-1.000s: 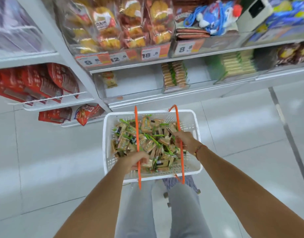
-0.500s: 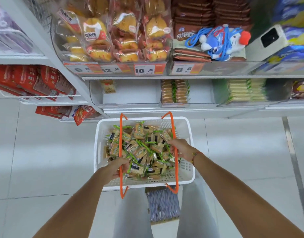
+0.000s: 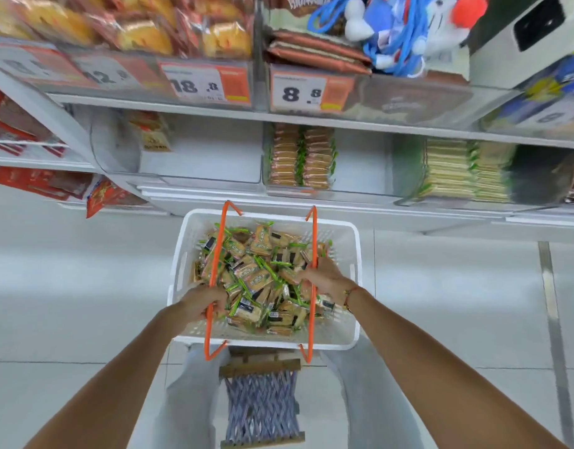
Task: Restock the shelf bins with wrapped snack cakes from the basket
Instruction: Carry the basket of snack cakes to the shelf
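A white plastic basket (image 3: 347, 247) with two orange handles stands on the floor below the shelf, heaped with wrapped snack cakes (image 3: 256, 270) in green-edged wrappers. My left hand (image 3: 203, 301) is in the basket's near left part beside the left orange handle, fingers curled down into the cakes. My right hand (image 3: 324, 277) reaches in at the right handle, fingers curled among the cakes. What each hand holds is hidden. Above the basket a clear shelf bin (image 3: 360, 163) holds two short rows of the same cakes (image 3: 300, 157).
The bin (image 3: 214, 157) to the left holds one packet at the back. To the right another bin holds pale wafer packs (image 3: 457, 170). The upper shelf carries bread bags, price tags (image 3: 204, 84) and a plush toy. A woven stool (image 3: 261, 406) sits under me.
The view has moved closer to the shelf and basket. Both hands stay in the basket among the cakes, in about the same places.
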`<state>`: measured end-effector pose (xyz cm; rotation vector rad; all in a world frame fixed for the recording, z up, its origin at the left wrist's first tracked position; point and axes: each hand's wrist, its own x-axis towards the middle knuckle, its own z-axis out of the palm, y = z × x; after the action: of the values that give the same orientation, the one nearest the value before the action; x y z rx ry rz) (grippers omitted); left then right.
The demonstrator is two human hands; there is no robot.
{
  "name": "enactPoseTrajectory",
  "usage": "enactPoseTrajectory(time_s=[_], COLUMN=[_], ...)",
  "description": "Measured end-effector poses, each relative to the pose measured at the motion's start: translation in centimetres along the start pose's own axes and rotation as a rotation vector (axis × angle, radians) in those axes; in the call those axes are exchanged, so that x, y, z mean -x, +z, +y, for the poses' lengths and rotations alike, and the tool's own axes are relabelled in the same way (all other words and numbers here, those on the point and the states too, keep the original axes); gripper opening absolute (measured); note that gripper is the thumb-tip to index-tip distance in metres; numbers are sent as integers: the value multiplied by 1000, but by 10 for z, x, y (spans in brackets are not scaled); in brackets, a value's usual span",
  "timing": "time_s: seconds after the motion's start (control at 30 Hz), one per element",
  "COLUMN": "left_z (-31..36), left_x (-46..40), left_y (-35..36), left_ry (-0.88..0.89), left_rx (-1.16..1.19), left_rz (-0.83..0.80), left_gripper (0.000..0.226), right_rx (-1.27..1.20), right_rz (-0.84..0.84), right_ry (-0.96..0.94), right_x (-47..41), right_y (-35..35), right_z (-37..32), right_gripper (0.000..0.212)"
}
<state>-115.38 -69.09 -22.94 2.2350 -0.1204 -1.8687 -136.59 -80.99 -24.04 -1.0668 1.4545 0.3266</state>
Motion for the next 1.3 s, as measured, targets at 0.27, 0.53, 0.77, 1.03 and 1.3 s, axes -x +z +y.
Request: enactPoseTrajectory(time_s=[0.27,0.53,0.77,1.03,1.3], left_z=[-12,-29,-34,8,-1], left_x=[-52,-114,-163,-224,-259], left_y=[11,4,-15,-11,-51], left_ry=[64,170,276,898,982], left_rx=[7,-39,-145,-66,-714], left_rz=[-105,-144,-312,356,888], left_gripper=[14,12,21,10,35], right_rx=[-93,-113,62,222,294], right_rz=[34,11,-176,18,115], right_ry=[-48,-83,-228,-516,-650], right_x=[-56,-103,-140,-185,-202], right_y=[-9,-1,19,75,100], right_z=[14,46,29,-8,4], right_gripper=[30,13,15,12,19])
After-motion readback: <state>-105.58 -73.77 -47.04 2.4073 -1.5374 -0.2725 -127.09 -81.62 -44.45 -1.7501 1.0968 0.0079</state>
